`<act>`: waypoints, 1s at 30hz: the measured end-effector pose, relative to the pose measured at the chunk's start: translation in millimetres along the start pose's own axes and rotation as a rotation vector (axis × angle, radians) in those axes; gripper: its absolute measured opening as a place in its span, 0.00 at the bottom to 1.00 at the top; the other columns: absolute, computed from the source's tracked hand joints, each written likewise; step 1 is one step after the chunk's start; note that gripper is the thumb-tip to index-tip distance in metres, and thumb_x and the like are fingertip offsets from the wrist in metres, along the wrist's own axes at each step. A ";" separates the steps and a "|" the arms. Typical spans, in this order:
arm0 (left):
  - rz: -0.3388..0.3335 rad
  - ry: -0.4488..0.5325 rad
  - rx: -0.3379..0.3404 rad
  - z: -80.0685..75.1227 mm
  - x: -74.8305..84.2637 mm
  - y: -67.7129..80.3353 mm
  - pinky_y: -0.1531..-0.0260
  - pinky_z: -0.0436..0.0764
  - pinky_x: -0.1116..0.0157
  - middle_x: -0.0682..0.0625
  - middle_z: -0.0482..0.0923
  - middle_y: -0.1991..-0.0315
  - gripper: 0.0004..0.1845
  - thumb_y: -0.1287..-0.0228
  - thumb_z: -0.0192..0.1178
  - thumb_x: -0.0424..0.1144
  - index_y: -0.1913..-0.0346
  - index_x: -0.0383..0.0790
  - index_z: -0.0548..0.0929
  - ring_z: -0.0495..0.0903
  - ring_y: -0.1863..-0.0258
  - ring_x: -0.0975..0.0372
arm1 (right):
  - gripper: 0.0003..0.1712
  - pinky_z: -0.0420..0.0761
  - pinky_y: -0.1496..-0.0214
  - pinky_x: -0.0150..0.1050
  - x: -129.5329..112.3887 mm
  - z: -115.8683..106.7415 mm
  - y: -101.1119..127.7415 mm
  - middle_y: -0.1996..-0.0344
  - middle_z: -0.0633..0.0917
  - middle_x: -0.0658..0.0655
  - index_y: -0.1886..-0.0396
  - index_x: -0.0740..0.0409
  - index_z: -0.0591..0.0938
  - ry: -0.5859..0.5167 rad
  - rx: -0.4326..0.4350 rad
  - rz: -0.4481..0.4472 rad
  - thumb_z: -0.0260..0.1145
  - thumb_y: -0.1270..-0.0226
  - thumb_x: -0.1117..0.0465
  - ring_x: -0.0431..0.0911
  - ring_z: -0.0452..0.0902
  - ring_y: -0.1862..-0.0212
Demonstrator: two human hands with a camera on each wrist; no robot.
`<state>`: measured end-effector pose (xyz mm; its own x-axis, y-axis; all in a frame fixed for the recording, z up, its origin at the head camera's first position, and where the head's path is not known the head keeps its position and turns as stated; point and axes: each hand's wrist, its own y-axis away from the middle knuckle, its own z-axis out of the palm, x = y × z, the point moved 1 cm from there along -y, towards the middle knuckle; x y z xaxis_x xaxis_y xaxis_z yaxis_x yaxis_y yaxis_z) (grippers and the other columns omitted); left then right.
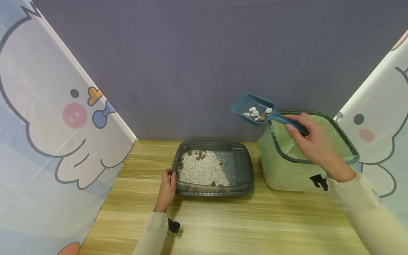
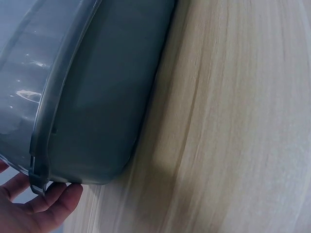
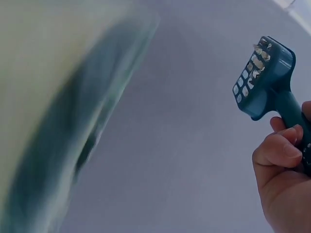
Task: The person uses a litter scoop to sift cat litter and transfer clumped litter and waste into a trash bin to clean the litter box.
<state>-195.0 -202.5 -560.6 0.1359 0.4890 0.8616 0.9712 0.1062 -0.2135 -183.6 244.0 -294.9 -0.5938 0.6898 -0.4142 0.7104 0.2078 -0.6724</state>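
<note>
My right hand (image 1: 313, 141) grips the handle of a blue slotted litter scoop (image 1: 254, 106), held in the air left of and above the bin. White and brown clumps (image 1: 255, 112) lie in the scoop; through its slots some show in the right wrist view, where curled fingers (image 3: 279, 150) wrap the handle. A dark grey litter box (image 1: 243, 166) stands on the table, with pale litter (image 1: 204, 168) and brown clumps mostly in its left part. At its left side my left hand (image 1: 167, 186) holds the rim, fingertips (image 2: 68, 199) under the lip in the left wrist view.
To the right of the litter box stands a bin (image 1: 280, 177) lined with a pale green bag, its dark rim blurred in the right wrist view. A grey backdrop (image 1: 178, 71) rises behind the wooden table (image 1: 223, 226). Printed cartoon panels flank both sides.
</note>
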 end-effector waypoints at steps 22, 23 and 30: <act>-0.022 -0.057 0.030 2.0 3.0 -2.6 0.52 0.68 0.48 0.33 0.63 0.47 0.21 0.24 0.41 0.42 0.41 0.26 0.62 0.68 0.52 0.45 | 0.16 0.56 0.82 0.29 92.4 -74.2 71.7 0.69 0.74 0.59 0.50 0.71 0.79 0.343 -0.064 0.212 0.64 0.38 0.71 0.36 0.58 0.82; -0.023 -0.059 0.029 2.6 2.4 -3.0 0.52 0.68 0.48 0.33 0.63 0.47 0.21 0.24 0.41 0.42 0.41 0.26 0.62 0.68 0.52 0.46 | 0.17 0.56 0.82 0.29 94.5 -72.7 72.8 0.70 0.73 0.58 0.50 0.71 0.79 0.349 -0.057 0.209 0.65 0.39 0.73 0.36 0.57 0.82; -0.023 -0.062 0.031 5.2 0.4 -4.5 0.55 0.69 0.50 0.35 0.64 0.48 0.21 0.24 0.40 0.43 0.42 0.27 0.63 0.69 0.54 0.47 | 0.19 0.56 0.77 0.28 100.6 -67.2 80.1 0.67 0.72 0.64 0.53 0.73 0.81 0.380 0.058 0.176 0.66 0.47 0.81 0.36 0.56 0.73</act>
<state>-200.3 -198.3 -561.7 0.1000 0.5385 0.8367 0.9673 0.1443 -0.2085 -161.0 376.6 -349.1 -0.2763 0.9201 -0.2775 0.7598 0.0323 -0.6493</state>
